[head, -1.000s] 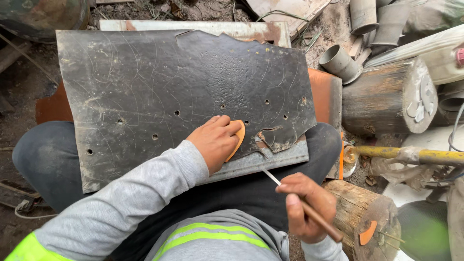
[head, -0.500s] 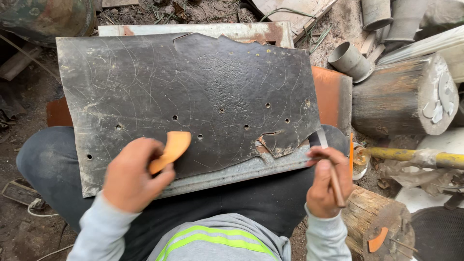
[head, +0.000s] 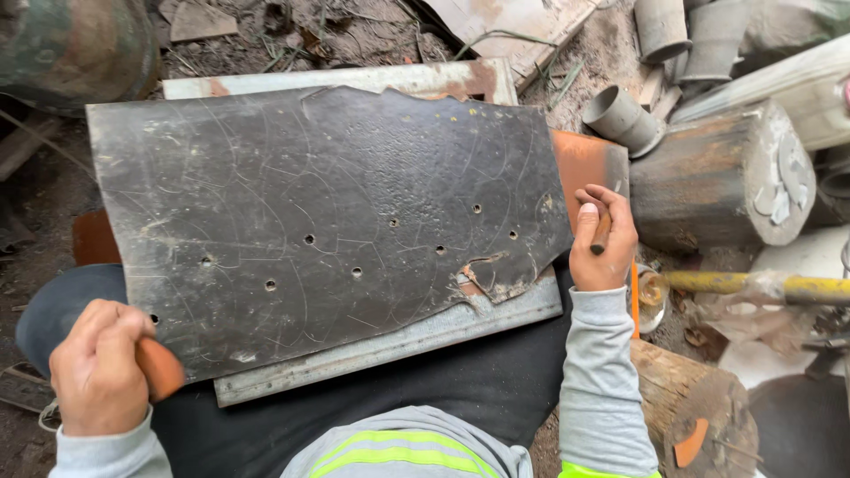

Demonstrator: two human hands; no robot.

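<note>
– Which step is this, would you say?

– A pause between marks, I'd judge. The dark punched sheet (head: 328, 212) lies across the person's lap on a grey metal board (head: 390, 341), scratched with curved outlines. Neither hand is working on it.

– And the hands?

– The left hand (head: 97, 367) is curled around a rounded orange pattern piece (head: 161, 367) at the sheet's near left corner. The right hand (head: 602, 243) is closed around a thin brown-handled scribing tool (head: 602, 232), just off the sheet's right edge. I can't see its tip.

– What would another outline call for?

– In my judgement, the pattern laid flat on an unscratched patch and pinned there with 1 hand, clear of the punched holes and the torn notch, with the tool's point run tight along its edge.

– Any containers?

– 1 grey clay pipe section (head: 620, 119) lies on its side, its open mouth dark and apparently empty. 2 more stand behind it, contents hidden. A small round tin (head: 651, 292) sits by the right wrist, with something brownish inside that I can't identify.
</note>
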